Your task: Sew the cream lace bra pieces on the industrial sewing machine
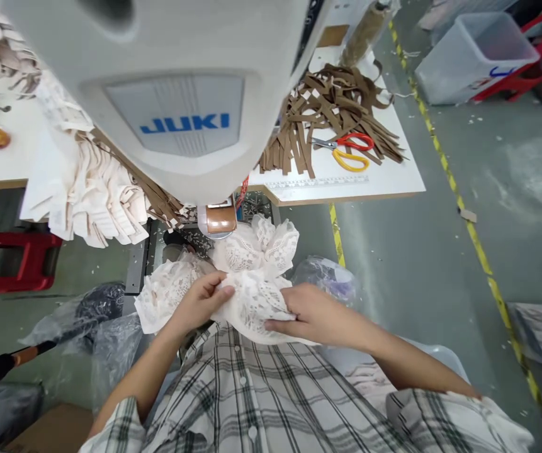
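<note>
A white lace garment [254, 308] with rounded, cup-like parts lies gathered over my lap. My left hand [201, 303] pinches its upper left edge between thumb and fingers. On the other side, my right hand [309, 313] grips the lace, thumb along the front and fingertips partly hidden in the fabric. More white lace [265, 245] bunches up just beyond my hands, below the sewing machine head [176, 94] marked JUKI. Another lace part [169, 292] hangs at the left, beside my left wrist. Whether all these parts are joined, I cannot tell.
Brown fabric strips [341, 94] are heaped on the white table [393, 179], with red-and-yellow-handled scissors [346, 148] on them. Cream fabric pieces [95, 189] overhang the left table edge. A red stool [11, 261] stands left, a clear plastic bin [473, 60] far right.
</note>
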Tool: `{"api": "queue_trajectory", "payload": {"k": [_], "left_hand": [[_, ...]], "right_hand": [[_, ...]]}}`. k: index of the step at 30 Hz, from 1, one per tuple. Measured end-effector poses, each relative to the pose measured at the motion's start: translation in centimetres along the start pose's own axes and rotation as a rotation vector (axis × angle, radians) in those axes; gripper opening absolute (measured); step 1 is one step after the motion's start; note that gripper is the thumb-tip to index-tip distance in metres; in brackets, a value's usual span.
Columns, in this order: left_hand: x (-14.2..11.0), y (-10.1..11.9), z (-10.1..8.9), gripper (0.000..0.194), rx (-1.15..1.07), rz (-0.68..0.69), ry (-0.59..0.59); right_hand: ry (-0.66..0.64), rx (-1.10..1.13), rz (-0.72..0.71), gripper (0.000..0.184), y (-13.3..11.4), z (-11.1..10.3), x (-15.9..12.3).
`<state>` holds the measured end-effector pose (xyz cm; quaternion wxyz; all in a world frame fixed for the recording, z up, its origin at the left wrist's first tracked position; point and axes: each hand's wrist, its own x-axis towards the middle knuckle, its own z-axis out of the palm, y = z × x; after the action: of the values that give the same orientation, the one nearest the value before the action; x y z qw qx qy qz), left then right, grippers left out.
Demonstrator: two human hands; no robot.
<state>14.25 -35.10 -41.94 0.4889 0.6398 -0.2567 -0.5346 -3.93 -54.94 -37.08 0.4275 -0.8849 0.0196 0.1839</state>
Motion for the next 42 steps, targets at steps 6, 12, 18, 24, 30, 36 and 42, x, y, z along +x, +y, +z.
{"api": "queue_trajectory", "payload": {"k": [6,12,18,24,30,36,42], "left_hand": [[1.4,5.7,2.2,0.03,0.367,0.257,-0.065],[1.7,9.6,0.3,0.038,0.583,0.341,0.119],[2.9,12.2,-3.8,0.023,0.522,0.187,0.448],[5.1,11.7,-5.0,0.047,0.539,0.169,0.57],[5.3,11.8,-5.5,0.048,0.576,0.206,0.522],[5.0,12.1,-5.2,0.052,0.578,0.177,0.555],[4.6,12.4,-5.7,0.036,0.595,0.278,0.557]], "right_hand": [[0.236,0.121,0.076,0.095,2.3,-2.2,1.5],[0.318,0.452,-0.118,0.041,0.8,-2.8,6.7],[0.583,0.415,-0.005,0.037,-0.2,-5.3,10.4],[0.603,0.401,0.029,0.04,0.1,-6.8,12.1],[0.593,0.369,0.047,0.042,-0.3,-7.7,12.2],[0.626,0.493,0.021,0.044,2.3,-6.0,12.6],[0.196,0.848,-0.119,0.098,7.0,-0.1,12.8]]}}
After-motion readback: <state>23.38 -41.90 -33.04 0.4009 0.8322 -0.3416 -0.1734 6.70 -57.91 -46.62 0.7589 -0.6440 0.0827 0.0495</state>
